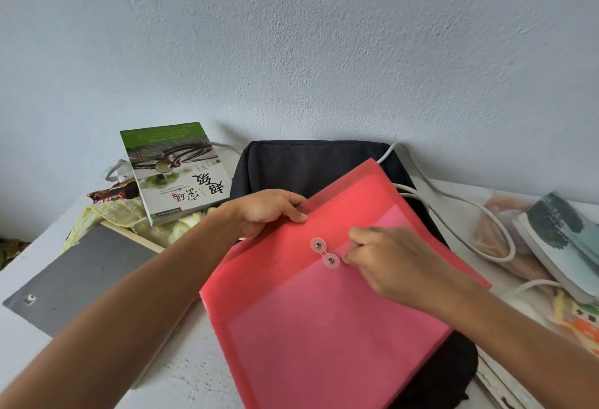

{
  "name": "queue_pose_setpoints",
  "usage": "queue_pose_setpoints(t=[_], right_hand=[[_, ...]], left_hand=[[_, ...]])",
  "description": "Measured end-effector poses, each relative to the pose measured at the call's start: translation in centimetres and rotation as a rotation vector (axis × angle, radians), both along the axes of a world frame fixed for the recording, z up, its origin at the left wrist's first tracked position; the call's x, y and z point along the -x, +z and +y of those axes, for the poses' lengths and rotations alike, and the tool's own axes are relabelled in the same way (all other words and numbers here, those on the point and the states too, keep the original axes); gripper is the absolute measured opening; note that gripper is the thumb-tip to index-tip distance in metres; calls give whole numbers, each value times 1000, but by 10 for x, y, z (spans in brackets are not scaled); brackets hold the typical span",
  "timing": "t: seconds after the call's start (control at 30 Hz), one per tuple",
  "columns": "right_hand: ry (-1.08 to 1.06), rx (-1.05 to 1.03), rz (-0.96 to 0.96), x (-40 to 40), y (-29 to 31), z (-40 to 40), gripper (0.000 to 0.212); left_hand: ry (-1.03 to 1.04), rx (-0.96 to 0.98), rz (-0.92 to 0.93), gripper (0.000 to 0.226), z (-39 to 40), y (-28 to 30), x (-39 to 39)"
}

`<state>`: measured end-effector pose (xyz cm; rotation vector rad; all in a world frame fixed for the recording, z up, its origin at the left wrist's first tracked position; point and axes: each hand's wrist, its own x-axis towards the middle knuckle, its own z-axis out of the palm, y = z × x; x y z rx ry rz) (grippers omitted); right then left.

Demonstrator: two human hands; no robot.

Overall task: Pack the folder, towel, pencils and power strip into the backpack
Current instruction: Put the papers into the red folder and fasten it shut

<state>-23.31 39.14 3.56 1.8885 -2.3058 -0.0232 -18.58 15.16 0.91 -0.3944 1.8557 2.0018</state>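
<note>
Folder (324,311): red, translucent, string-and-button closure, lying tilted over the black backpack (291,165), flap end toward the wall, covering most of the bag. Two clear closure discs (325,253) near the flap edge, one just beside the other.

Left hand (269,214): curled on the folder's left flap edge, thumb on top, gripping it.

Right hand (389,263): fingers bent, tips pinched together on the flap just right of the discs; whether a string is held between them, cannot tell.

Backpack: dark fabric, resting on the white surface (26,337) against the pale wall, mostly hidden beneath the folder.

Towel (123,214): yellow-green and white knit, bunched at left, partly under a book (175,175) with green top band and Chinese title.

White cable (470,204): looping from behind the backpack across the surface at right; power strip body not discernible.

Grey flat board (81,279): left foreground, near the left forearm.

Snack wrapper (113,195): dark red, just beside the book.

Second book (560,240): right edge, atop other printed matter.

Pencils: not discernible.
</note>
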Motion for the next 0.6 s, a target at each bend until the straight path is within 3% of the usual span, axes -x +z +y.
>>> queue_pose_setpoints(t=[0.13,0.27,0.4,0.6], right_hand=[[-7,-26,59,-20,-4,0,22],[67,-22,41,-31,-10,-11,18],[204,-52,-9,-19,2,-34,10],[290,-232,-224,-5,29,-67,18]], left_hand=[[26,21,-7,25,1,-2,1],[12,39,-11,23,2,-3,2],[-29,65,-11,24,4,1,1],[-125,109,-14,26,5,9,-3]])
